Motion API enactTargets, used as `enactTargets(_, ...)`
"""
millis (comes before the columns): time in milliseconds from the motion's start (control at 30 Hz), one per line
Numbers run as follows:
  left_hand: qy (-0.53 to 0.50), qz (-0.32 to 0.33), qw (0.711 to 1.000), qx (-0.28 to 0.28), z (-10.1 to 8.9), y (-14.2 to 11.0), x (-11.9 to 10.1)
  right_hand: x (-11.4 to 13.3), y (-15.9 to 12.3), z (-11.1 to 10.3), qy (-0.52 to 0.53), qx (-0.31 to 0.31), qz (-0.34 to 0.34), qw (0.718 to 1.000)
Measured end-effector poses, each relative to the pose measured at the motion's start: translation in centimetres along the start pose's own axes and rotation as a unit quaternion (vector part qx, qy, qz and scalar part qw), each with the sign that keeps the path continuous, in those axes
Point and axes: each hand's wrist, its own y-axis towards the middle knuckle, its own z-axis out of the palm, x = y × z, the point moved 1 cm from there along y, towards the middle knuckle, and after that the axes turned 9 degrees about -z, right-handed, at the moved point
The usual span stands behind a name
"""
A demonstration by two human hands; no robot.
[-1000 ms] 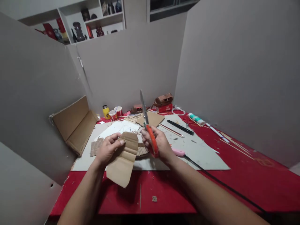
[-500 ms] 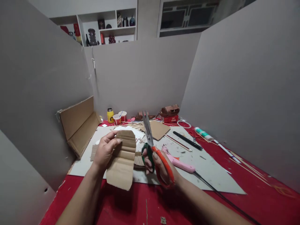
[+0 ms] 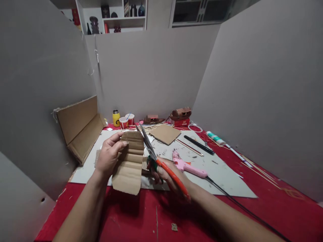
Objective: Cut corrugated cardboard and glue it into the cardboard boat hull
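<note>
My left hand [image 3: 109, 154] pinches the left edge of a creased piece of cardboard [image 3: 130, 168], thumb on the front face. The piece hangs upright above the table's near side, its corners trimmed at an angle. My right hand [image 3: 168, 174] is closed round the scissors [image 3: 174, 176], which have one orange and one green handle. Their blades are slightly apart and point up and left, at the upper right edge of the cardboard. Whether a blade touches it I cannot tell. Behind the scissors lies a corrugated piece [image 3: 145, 164], mostly hidden.
A pink glue gun [image 3: 193, 169] with a black cord lies right of my right hand. Behind it are a black pen-like tool [image 3: 199, 145] and a flat cardboard sheet [image 3: 165, 133]. Model boats [image 3: 181, 113], paper cups [image 3: 123, 123] and a yellow bottle [image 3: 116, 118] stand at the back.
The scissors have swung from upright to open and tilted left, their blades coming up to the cardboard's upper right edge. My left hand keeps its hold. The camera view has shifted.
</note>
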Motion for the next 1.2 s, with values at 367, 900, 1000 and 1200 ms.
enactTargets(367,0.087,0.090,0.992,-0.005,0.8,-0.7,-0.4,2.4,-0.2,0.2,-0.034,0.053,0.037,0.997)
enactTargets(900,0.098,0.078,0.992,0.007,1.1,-1.2,-0.4,4.1,-1.4,-2.2,-0.125,0.125,0.045,0.983)
enactTargets(1000,0.105,0.076,0.992,0.005,1.1,-1.1,-0.4,4.4,-1.4,-2.2,-0.087,0.136,0.076,0.984)
enactTargets(1200,0.114,0.080,0.990,0.017,1.0,-0.9,-0.2,4.1,-1.8,-2.7,-0.066,0.168,0.065,0.981)
